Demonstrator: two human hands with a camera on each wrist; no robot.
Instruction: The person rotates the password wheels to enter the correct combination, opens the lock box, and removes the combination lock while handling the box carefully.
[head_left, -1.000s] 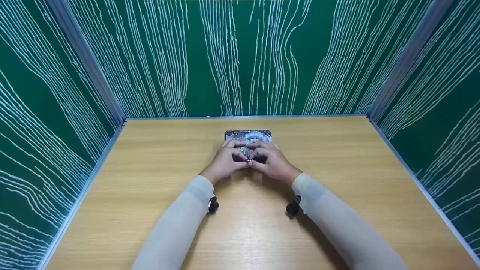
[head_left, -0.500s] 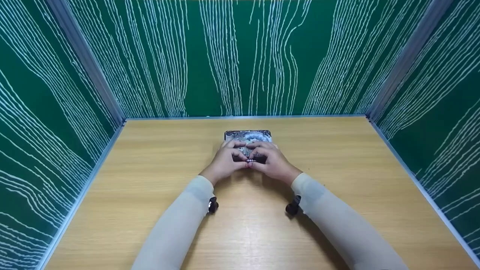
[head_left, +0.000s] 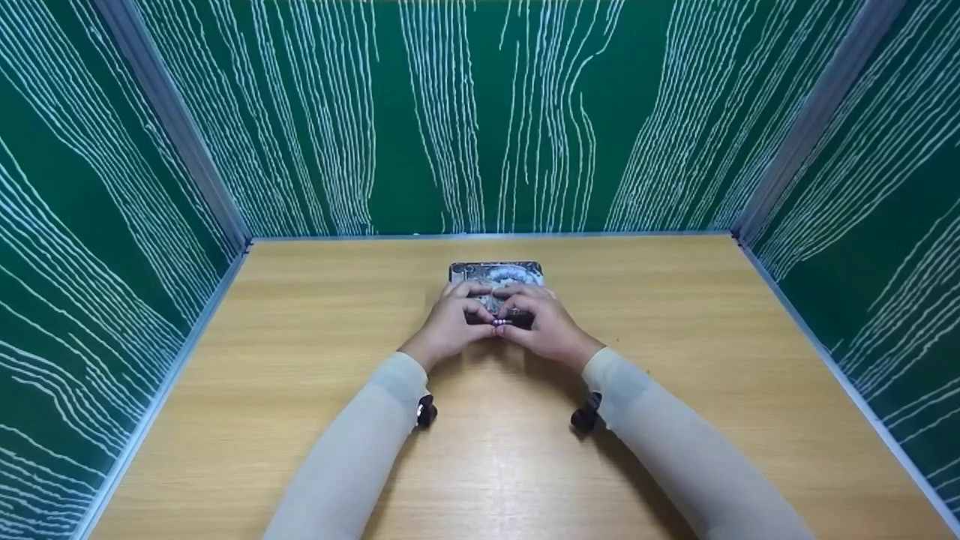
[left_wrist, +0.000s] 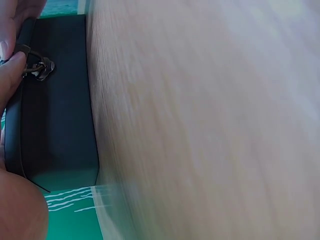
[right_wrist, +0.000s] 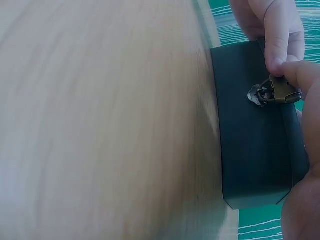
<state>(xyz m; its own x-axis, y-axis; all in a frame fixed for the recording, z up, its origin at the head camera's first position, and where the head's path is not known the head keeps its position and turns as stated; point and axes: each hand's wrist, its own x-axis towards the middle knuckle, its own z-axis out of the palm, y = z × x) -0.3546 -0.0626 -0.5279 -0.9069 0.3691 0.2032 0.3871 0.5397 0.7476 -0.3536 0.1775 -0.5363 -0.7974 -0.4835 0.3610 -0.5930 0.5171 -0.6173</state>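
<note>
A dark box [head_left: 496, 268] with a printed, patterned lid sits on the table toward the back. Its plain dark front [left_wrist: 57, 115] carries a small metal clasp [right_wrist: 284, 92], seen close in both wrist views. My left hand [head_left: 448, 319] holds the box from the left, fingers curled over the lid and thumb at the clasp. From the right, my right hand [head_left: 551, 322] holds it in a mirrored way. Both thumb tips meet at the clasp, with the forefingers bent just above them. The hands hide much of the lid and the box's sides.
The wooden table [head_left: 495, 450] spreads around the box and under the forearms. Green panels [head_left: 405, 150] with white wavy lines stand behind it and at both sides, joined by grey corner posts [head_left: 176, 127]. Small dark devices [head_left: 585, 416] sit at both wrists.
The thumbs and forefingers have shifted slightly, and more of the clasp shows between them than one second ago. Box and arms stay nearly in place.
</note>
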